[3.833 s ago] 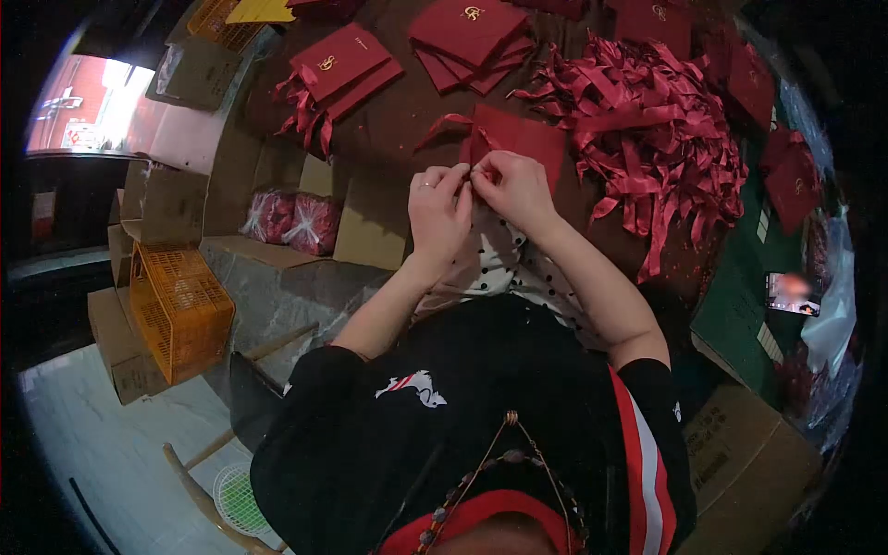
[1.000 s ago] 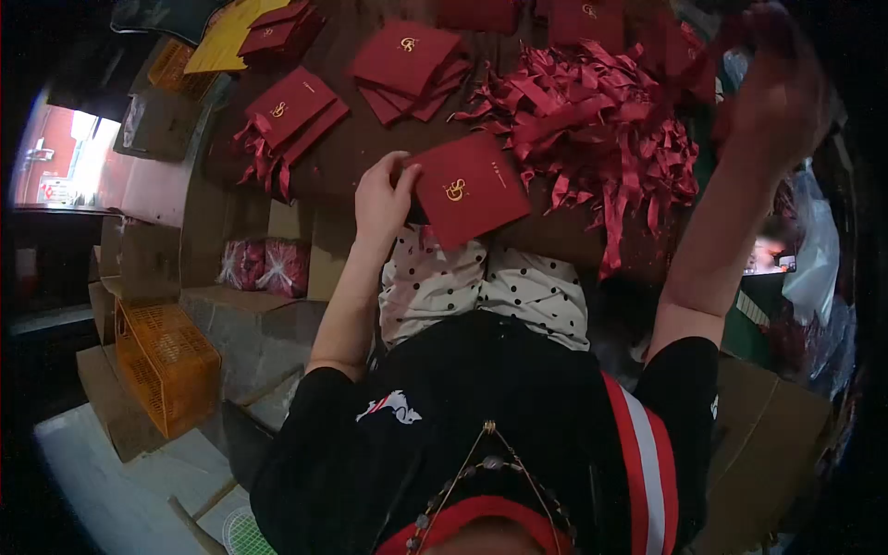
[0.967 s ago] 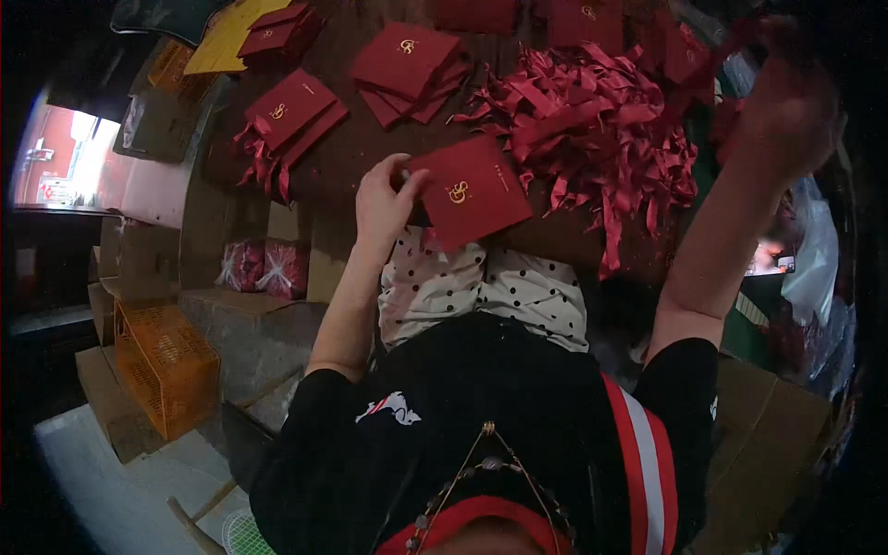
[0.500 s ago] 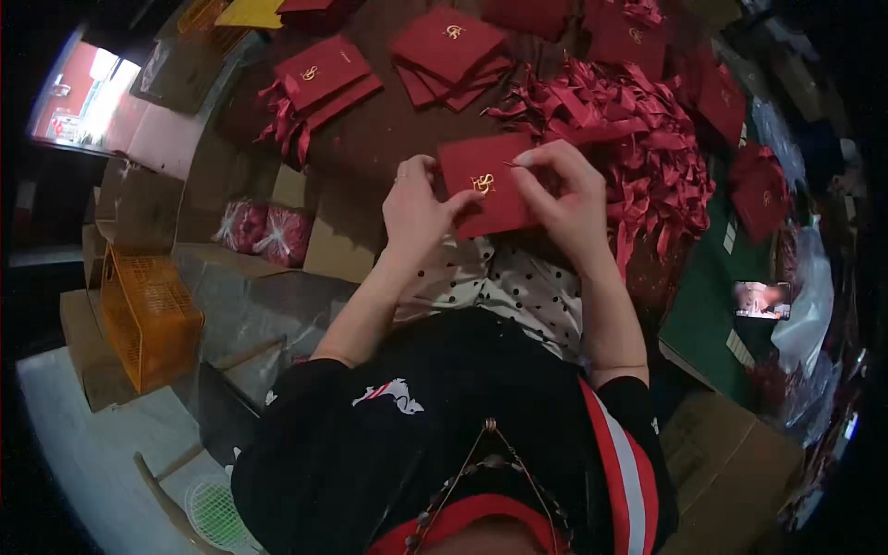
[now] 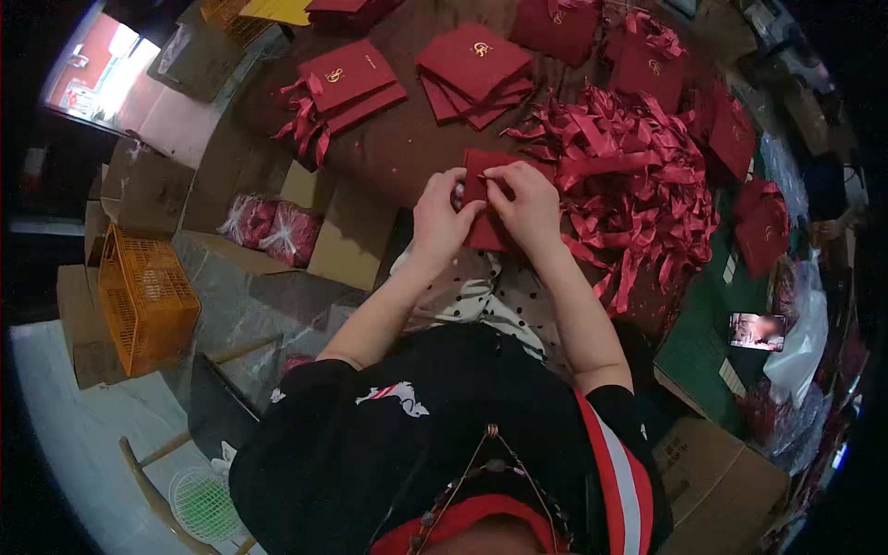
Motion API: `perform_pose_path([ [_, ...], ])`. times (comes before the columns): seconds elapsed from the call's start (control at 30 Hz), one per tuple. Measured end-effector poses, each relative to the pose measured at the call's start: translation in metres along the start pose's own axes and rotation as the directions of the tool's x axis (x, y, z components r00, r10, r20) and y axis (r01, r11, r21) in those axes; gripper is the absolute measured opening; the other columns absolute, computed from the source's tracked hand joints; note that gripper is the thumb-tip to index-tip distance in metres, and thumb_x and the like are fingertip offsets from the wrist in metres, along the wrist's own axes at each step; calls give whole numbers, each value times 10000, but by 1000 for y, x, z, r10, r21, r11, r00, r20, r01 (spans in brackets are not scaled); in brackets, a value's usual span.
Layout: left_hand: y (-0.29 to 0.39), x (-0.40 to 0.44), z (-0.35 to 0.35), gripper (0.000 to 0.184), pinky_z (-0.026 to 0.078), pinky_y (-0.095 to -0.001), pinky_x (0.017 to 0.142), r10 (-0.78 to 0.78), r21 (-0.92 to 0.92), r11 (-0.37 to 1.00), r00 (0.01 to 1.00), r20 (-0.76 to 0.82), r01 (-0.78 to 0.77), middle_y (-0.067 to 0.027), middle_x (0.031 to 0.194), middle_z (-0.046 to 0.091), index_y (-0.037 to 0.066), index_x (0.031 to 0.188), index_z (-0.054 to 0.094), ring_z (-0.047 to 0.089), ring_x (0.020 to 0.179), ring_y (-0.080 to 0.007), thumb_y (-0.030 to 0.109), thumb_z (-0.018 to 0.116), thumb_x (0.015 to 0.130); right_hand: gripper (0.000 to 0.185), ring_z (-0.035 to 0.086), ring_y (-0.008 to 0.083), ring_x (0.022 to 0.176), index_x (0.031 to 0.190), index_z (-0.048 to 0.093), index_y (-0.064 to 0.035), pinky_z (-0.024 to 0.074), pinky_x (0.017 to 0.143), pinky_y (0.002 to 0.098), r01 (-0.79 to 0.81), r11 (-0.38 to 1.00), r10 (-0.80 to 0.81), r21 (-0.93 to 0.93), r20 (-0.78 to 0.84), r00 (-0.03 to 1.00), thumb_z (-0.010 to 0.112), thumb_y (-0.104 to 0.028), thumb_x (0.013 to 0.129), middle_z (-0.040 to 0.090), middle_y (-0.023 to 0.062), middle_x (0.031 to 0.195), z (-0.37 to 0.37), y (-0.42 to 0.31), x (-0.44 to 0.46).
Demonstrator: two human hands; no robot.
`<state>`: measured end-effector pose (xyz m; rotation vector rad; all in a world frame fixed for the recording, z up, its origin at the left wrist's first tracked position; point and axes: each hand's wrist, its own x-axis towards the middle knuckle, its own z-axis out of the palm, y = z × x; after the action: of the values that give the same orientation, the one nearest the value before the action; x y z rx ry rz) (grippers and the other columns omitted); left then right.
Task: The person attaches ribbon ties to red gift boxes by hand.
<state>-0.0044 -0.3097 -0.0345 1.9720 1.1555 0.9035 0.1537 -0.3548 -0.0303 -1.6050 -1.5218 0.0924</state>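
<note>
Steady the red pouch (image 5: 488,233) with left hand (image 5: 441,218) pinching its side; work gently with right hand (image 5: 529,205), pinched together at the tips, cannot tell on what.

The right hand (image 5: 529,211), stretched far out to the right a second ago, is now back at the flat red pouch (image 5: 487,238); its fingers have since shifted from the upper right part toward the left hand (image 5: 438,224), and the pouch's gold emblem has passed out of view.
</note>
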Motion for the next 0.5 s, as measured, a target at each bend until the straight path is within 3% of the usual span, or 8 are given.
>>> perform_pose_path([
  [0.07,1,2,3,473,545,-373,760,-24,-54,998,1000,-3,24,-127,1029,653,43,1174,629,663,819,-268,106,818,745,154,652,308,852,950,702,-92,541,727,414,44,995,-41,-88,32,999,731,-133,805,652,79,904,-1,-3,0],
  [0.1,0,2,2,515,530,-361,835,-94,-74,992,993,69,100,-125,1110,642,26,1267,611,652,928,-266,78,791,788,148,633,320,853,942,690,-83,535,720,426,79,989,-75,-121,38,996,718,-117,800,639,89,907,2,-1,-1],
  [0.27,10,-1,0,474,510,-378,877,-22,-31,999,999,34,23,-155,1127,635,14,1248,600,642,996,-305,81,762,807,181,608,342,839,908,626,-70,519,721,451,222,957,-188,-188,181,965,723,-126,766,593,117,877,1,-11,0],
  [0.33,10,-2,-2,431,504,-378,868,26,-22,999,999,25,-26,-145,1104,634,13,1219,604,637,998,-308,72,750,818,183,607,342,835,908,610,-63,517,717,452,186,966,-150,-178,198,969,718,-123,774,591,117,870,-1,-14,-1],
  [0.47,20,-2,2,311,519,-351,765,52,-131,990,998,-18,-54,-123,1018,630,28,1126,646,634,851,-265,55,728,827,174,613,344,840,913,612,-51,520,724,452,105,980,-99,-170,38,994,712,-111,783,593,120,862,-10,-11,3],
  [0.5,22,-2,0,294,521,-353,773,41,-126,991,999,19,-38,-129,1019,632,16,1127,647,637,874,-269,49,715,843,171,615,342,855,910,614,-48,521,725,449,81,980,-71,-180,61,996,711,-111,784,596,123,873,-12,-10,4],
])
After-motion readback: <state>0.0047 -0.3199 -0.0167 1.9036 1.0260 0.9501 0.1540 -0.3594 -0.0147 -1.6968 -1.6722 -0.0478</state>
